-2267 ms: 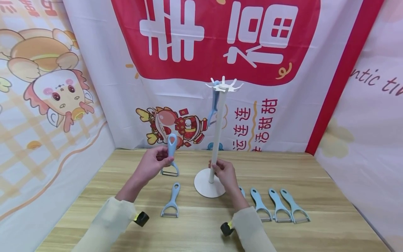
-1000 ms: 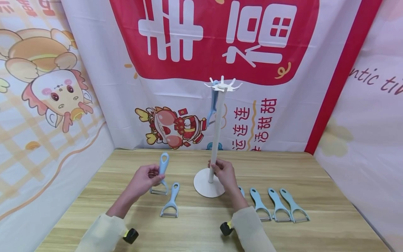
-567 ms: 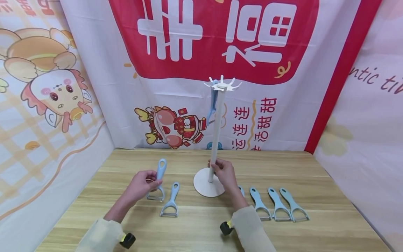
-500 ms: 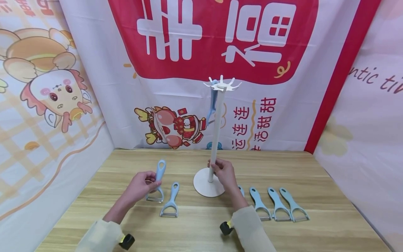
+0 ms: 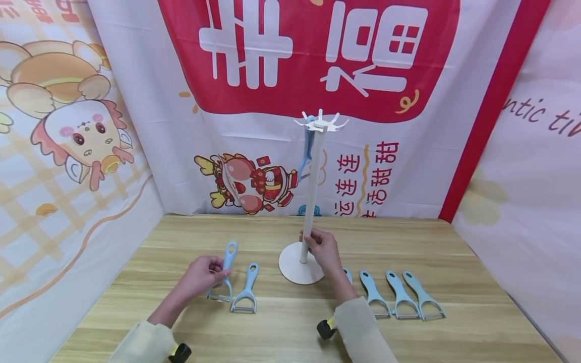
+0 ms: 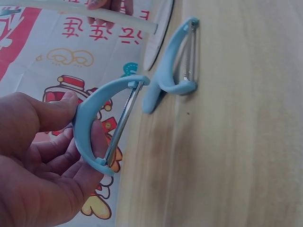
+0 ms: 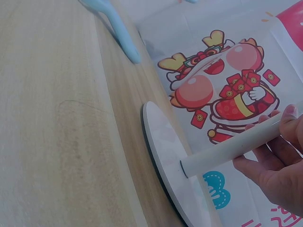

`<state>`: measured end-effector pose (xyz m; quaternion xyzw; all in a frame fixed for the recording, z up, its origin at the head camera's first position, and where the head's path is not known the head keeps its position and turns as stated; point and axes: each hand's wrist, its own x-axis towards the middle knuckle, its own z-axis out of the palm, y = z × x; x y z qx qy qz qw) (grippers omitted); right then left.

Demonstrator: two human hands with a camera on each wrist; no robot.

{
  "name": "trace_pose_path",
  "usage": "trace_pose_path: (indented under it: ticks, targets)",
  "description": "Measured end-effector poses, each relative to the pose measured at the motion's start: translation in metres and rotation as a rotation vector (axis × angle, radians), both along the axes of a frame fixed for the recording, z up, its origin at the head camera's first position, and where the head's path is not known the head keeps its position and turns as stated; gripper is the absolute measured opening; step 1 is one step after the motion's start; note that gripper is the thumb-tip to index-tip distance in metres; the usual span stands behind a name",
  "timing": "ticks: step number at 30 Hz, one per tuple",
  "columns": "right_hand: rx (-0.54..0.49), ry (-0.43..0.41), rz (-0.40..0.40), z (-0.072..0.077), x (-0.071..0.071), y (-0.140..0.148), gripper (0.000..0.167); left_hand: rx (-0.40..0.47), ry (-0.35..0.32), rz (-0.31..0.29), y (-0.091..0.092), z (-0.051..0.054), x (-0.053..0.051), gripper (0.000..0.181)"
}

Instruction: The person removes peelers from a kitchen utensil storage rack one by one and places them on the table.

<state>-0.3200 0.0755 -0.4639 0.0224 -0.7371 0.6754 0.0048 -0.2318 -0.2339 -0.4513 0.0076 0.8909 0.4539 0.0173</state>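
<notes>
My left hand (image 5: 202,275) pinches a light blue Y-shaped peeler (image 6: 86,125) near its head, handle end tilted up, just above the table. Right beside it, a second blue peeler (image 5: 247,290) lies on the wood, also visible in the left wrist view (image 6: 166,71). My right hand (image 5: 323,249) grips the lower pole of a white rack stand (image 5: 313,186), whose round base (image 7: 165,156) sits on the table. From one prong at the rack's top hangs another blue peeler (image 5: 307,151).
Several more blue-green peelers (image 5: 399,295) lie in a row to the right, one partly hidden behind my right forearm. The wooden table (image 5: 281,333) meets a printed cloth backdrop (image 5: 254,131) behind the stand, with cloth walls on both sides.
My left hand has brought its peeler down and to the left, from beside the stand to just left of the lying peeler. The right hand keeps its grip on the pole.
</notes>
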Motion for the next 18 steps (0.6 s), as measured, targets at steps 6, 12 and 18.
trace_pose_path:
  ticks: [6, 12, 18]
  targets:
    - [0.000, -0.002, 0.001, 0.000, 0.000, 0.000, 0.024, -0.046, -0.002, 0.002, 0.001, -0.004, 0.003, 0.012]
    - [0.001, -0.013, 0.003, 0.001, 0.000, -0.001, 0.022, -0.067, -0.008, 0.001, -0.002, -0.009, 0.004, 0.011]
    - [0.001, -0.002, 0.004, 0.001, 0.000, 0.000, 0.022, -0.089, -0.021, 0.013, -0.004, -0.014, 0.002, 0.012]
